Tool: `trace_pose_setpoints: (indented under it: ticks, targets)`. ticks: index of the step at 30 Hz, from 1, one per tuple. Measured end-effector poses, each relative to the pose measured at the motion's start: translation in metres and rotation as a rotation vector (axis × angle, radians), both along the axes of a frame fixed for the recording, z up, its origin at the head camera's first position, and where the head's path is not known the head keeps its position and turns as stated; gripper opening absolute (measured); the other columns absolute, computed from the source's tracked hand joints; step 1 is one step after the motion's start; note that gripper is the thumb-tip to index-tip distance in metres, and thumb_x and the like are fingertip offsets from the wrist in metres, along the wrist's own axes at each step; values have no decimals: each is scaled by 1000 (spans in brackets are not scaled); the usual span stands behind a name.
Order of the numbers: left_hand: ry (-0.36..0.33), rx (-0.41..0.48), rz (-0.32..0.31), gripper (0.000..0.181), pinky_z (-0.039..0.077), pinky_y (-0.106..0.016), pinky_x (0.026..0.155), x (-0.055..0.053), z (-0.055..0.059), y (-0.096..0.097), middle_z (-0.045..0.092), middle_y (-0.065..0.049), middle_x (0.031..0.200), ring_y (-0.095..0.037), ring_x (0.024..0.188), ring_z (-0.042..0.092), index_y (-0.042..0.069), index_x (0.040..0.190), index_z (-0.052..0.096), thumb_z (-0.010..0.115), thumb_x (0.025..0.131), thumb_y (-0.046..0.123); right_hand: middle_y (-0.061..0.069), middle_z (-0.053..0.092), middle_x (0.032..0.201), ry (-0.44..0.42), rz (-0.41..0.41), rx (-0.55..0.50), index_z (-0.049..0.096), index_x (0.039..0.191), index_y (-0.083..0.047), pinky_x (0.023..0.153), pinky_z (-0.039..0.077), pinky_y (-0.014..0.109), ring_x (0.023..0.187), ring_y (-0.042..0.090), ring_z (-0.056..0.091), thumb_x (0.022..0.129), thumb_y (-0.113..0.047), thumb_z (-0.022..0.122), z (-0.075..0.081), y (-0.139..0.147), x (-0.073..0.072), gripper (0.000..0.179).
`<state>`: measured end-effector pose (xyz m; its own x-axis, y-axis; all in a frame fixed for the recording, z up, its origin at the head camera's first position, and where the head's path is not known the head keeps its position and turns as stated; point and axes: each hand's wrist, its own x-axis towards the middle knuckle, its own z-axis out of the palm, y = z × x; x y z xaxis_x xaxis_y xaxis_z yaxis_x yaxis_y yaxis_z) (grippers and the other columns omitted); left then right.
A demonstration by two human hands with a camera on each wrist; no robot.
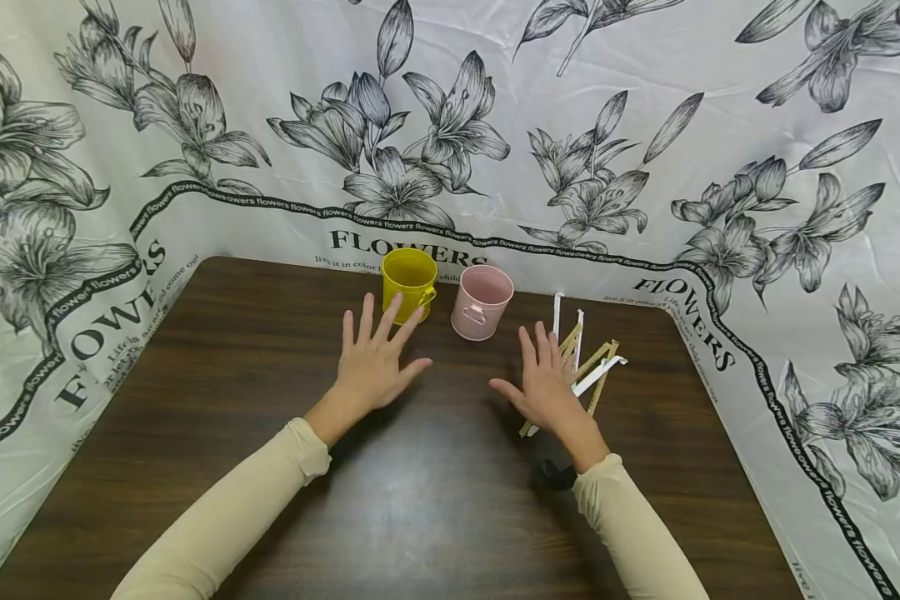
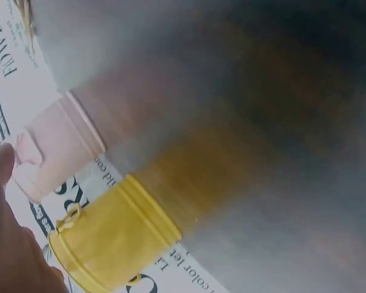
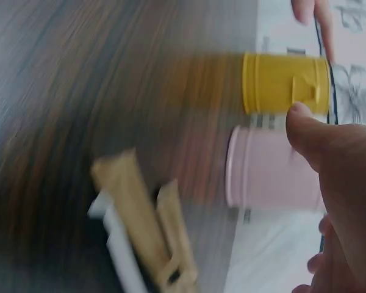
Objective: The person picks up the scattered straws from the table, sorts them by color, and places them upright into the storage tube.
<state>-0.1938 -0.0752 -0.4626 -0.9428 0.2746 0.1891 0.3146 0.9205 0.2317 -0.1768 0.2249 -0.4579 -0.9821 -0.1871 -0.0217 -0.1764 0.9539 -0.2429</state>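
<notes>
My left hand is held over the table with its fingers spread and nothing in them. Its fingertips overlap the lower edge of a small yellow bucket in the head view. To the right of that stands a pink bucket, upright with a small handle on its front. My right hand, also empty with straight fingers, is above the left side of a loose pile of slim paper-wrapped sticks, some white and some brown. In the right wrist view my thumb overlaps both buckets.
The dark wooden table reaches back to a white cloth printed with black flowers and lettering, hanging behind and at both sides. A small black object shows beneath the right wrist. Both buckets stand near the table's back edge.
</notes>
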Motion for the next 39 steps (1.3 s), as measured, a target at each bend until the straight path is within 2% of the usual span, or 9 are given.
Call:
trace_pose_setpoints:
  ticks: [6,10,14,19,23,26,29,34,39]
  targets:
    - [31,74,-9,82,-1,-71,123,-16,10,-2,3,-3,175,-43,159,-10,38,164,12,50,97,66,27,4,169,-11,-59,-66,12,163,-5,118,14,77,156,52,4,98,-50,63,-5,38,8,94]
    - [41,142,-19,83,2,-71,124,-29,19,-5,5,-4,174,-44,159,-6,38,164,11,53,97,63,32,12,165,6,-67,-128,27,157,3,117,21,73,151,57,11,100,-33,65,-6,59,14,77]
    - [67,177,-23,85,7,-69,125,-46,28,-9,10,-7,173,-46,158,3,34,165,11,57,98,59,35,24,160,37,-37,-167,43,147,6,114,26,71,144,58,23,100,-23,66,-8,74,21,60]
    - [130,204,-60,83,17,-65,125,-69,38,-11,21,-14,169,-48,155,15,23,163,20,62,97,51,34,47,145,117,-19,-211,56,136,5,107,31,64,131,51,42,95,-13,70,-19,88,29,47]
    - [138,229,-62,83,26,-61,123,-83,41,-13,30,-17,165,-46,152,25,17,162,23,62,97,51,27,56,128,93,-34,-344,61,133,2,90,40,46,103,36,53,91,-7,75,-31,96,35,45]
    - [102,277,-51,85,28,-58,123,-91,43,-12,32,-16,163,-42,150,28,16,162,23,62,97,53,24,53,128,51,-32,-461,62,132,0,79,42,30,90,24,51,89,-4,76,-39,101,38,46]
    - [55,328,-47,88,26,-55,125,-100,46,-10,33,-16,163,-39,150,27,16,163,22,62,96,56,23,50,136,32,-3,-528,63,130,0,75,45,22,87,21,54,88,-1,76,-44,105,38,44]
    - [-27,404,-28,93,23,-57,126,-112,51,-7,29,-14,165,-37,154,23,20,164,19,64,92,61,20,52,133,52,33,-531,68,118,-2,75,46,22,87,21,55,87,0,76,-47,107,35,32]
    - [-78,455,-5,99,24,-59,125,-122,49,-1,28,-12,166,-37,153,24,22,164,19,67,88,65,18,54,127,70,59,-500,67,113,-3,73,47,22,82,15,54,86,1,77,-50,106,32,29]
